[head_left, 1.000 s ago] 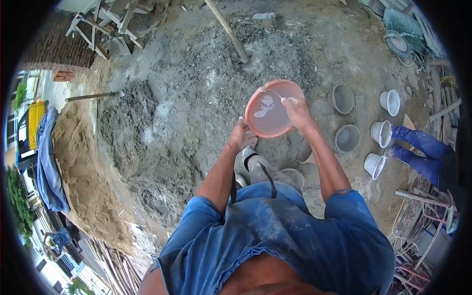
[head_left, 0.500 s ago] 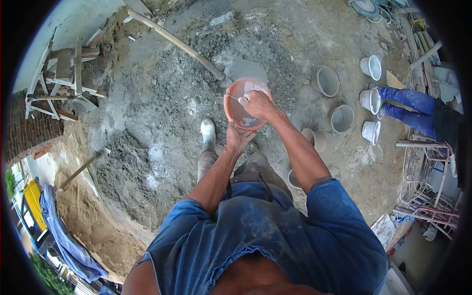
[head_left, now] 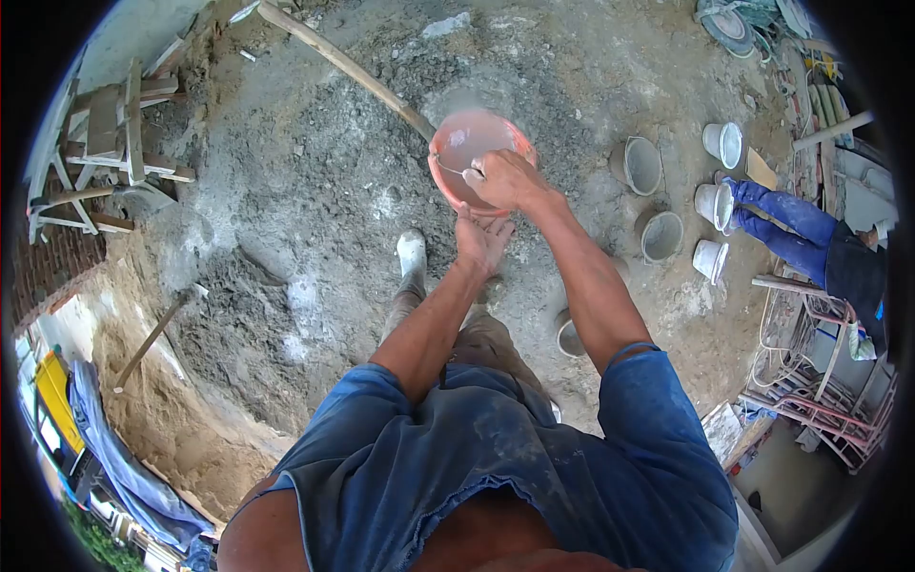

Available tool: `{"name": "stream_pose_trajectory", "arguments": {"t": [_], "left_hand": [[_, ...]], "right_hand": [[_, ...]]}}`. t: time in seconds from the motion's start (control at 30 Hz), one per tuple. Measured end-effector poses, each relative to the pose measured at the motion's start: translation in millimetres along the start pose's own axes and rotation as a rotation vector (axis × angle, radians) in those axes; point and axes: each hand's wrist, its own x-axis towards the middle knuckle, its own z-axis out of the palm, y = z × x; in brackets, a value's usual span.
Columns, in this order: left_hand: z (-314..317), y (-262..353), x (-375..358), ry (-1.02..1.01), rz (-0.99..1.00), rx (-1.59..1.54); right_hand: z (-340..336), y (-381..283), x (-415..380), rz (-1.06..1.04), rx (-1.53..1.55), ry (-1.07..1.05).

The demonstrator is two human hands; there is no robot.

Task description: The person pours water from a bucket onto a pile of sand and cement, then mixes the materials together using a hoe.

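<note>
An orange-red bucket hangs in front of me over the grey, wet-looking heap, tipped away from me. Its inside looks wet and pale grey. My right hand is closed around its wire bail handle. At the near side of the bucket, my left hand supports its lower edge, palm up with the thumb at the rim. Just beyond the far rim, a blurred grey patch covers the heap. A long wooden tool handle slants down to the bucket, its lower end hidden.
Several buckets stand on the right, including a grey one and a white one. A person in blue trousers is beside them. At left are a wooden trestle and another long-handled tool. Metal frames are stacked at right.
The bucket has moved farther from me and tipped more, with both hands following. The grey patch beyond it looks smaller. The person on the right has shifted slightly.
</note>
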Motion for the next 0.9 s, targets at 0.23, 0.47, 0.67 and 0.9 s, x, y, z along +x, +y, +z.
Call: {"name": "stream_pose_trajectory", "arguments": {"t": [0.23, 0.47, 0.67, 0.9], "left_hand": [[-13.3, -7.3, 6.3, 0.007, -0.034, -0.047], [-84.6, -40.2, -9.0, 0.086, -0.290, 0.340], [-194.8, 4.7, 27.9, 0.124, -0.455, 1.275], [-235.1, 154.2, -109.2, 0.429, -0.188, 1.424]], "right_hand": [[18.2, 13.9, -24.9, 0.030, 0.123, 0.042], [78.0, 56.7, -140.0, 0.180, 0.426, 0.301], [222.9, 103.2, -220.7, 0.606, 1.086, 0.507], [427.4, 186.0, -211.1, 1.294, 1.547, 0.614]]}}
